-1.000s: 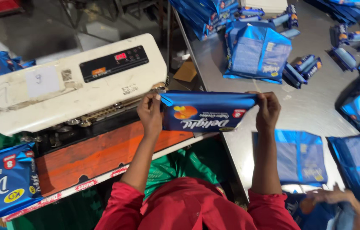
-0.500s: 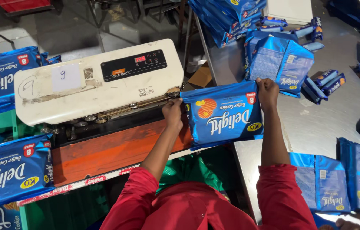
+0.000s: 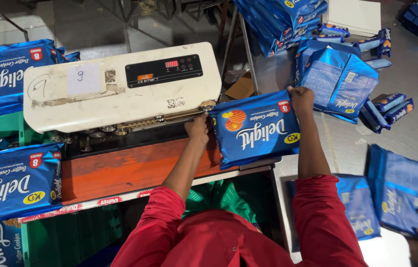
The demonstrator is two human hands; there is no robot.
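Hands pinch blue bag [image 3: 256, 128] top corners, L hand [image 3: 197, 127] & R hand [image 3: 301, 98] grip tight, so its edge lines up w/ sealer machine [image 3: 120, 89] slot.

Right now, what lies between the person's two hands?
In the head view, a blue biscuit bag spans from the left hand to the right hand; each grip pinches a top corner beside the sealing machine.

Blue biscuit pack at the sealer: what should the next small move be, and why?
Probably slide the blue pack leftward so its top edge enters the sealer slot. The left hand pinches that edge right at the slot mouth, the right hand holds the far corner, and the pack lies flat on the orange belt, not yet inside.
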